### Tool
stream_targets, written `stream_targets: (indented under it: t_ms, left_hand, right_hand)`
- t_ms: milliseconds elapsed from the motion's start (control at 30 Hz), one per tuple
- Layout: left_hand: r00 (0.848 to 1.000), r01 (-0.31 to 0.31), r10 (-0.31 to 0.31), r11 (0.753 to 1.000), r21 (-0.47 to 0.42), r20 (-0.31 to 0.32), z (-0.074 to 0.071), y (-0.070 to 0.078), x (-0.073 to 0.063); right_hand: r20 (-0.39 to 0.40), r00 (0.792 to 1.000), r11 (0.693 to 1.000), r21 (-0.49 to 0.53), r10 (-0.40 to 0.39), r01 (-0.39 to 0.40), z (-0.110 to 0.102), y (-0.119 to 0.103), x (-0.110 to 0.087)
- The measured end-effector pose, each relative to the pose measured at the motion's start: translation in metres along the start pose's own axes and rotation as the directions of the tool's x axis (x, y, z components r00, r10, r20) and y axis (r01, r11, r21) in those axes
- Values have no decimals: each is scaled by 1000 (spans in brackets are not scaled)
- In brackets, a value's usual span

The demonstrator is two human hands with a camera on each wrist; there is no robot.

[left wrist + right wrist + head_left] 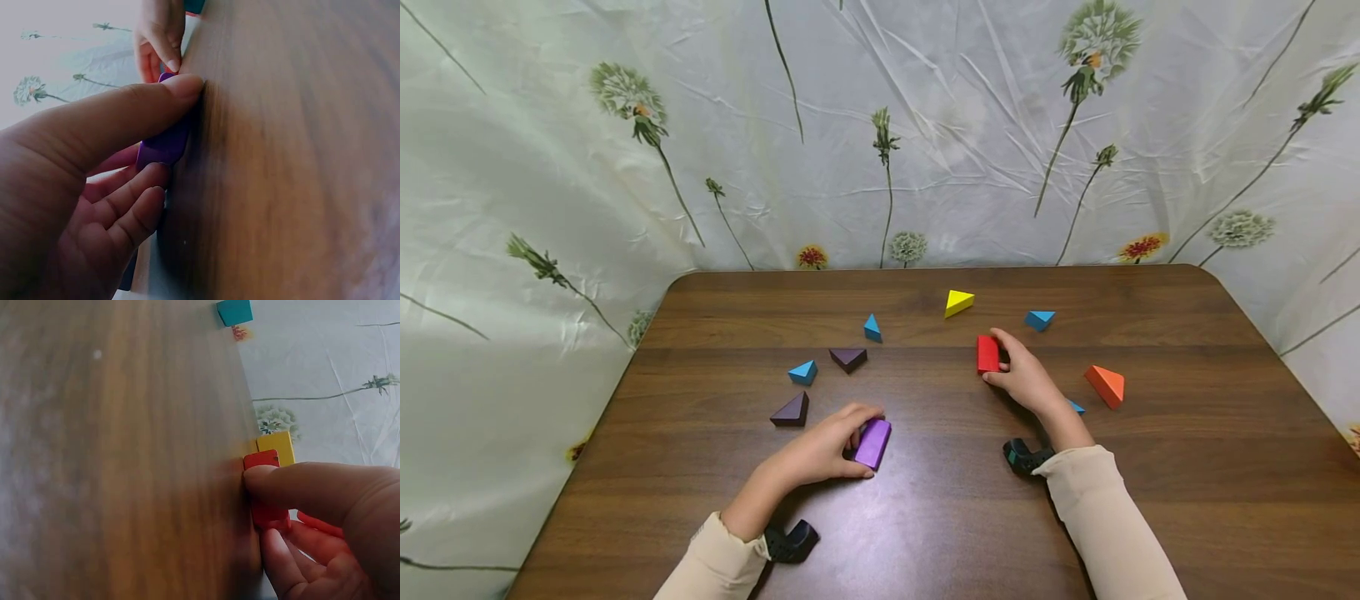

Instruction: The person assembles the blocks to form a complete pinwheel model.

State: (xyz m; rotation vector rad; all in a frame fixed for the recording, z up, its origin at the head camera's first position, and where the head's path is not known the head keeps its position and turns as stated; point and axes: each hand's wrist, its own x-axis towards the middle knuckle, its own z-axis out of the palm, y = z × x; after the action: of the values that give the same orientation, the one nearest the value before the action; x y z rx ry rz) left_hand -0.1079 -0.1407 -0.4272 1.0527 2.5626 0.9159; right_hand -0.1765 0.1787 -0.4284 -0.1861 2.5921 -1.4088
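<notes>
Toward the front middle of the wooden table, my left hand [826,447] pinches a purple rectangular block [873,444] by its ends, thumb at the near end and fingers at the far end. The left wrist view shows the purple block [164,145] low against the tabletop, between thumb and fingertips. Farther back and to the right, my right hand [1028,377] grips a red rectangular block [987,355] from its right side. In the right wrist view the thumb lies across the red block [270,515], and a yellow block [278,442] shows behind it.
Dark triangular blocks [848,359] and blue ones [802,372] lie left of centre. A yellow triangle [958,302] sits behind the red block. Right of it are a blue triangle [1040,320] and an orange one [1107,386]. A flowered cloth [820,192] hangs behind the table [947,525].
</notes>
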Motion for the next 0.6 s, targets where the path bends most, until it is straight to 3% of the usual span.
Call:
stream_targets:
  t_ms: [300, 600]
  left_hand:
    - [999, 3, -1, 1000, 29, -39, 1, 4, 0]
    - [992, 24, -5, 987, 157, -123, 6, 16, 8]
  right_hand:
    - [-21, 999, 995, -97, -41, 39, 1, -7, -3]
    - [-15, 993, 981, -160, -115, 111, 5, -21, -9]
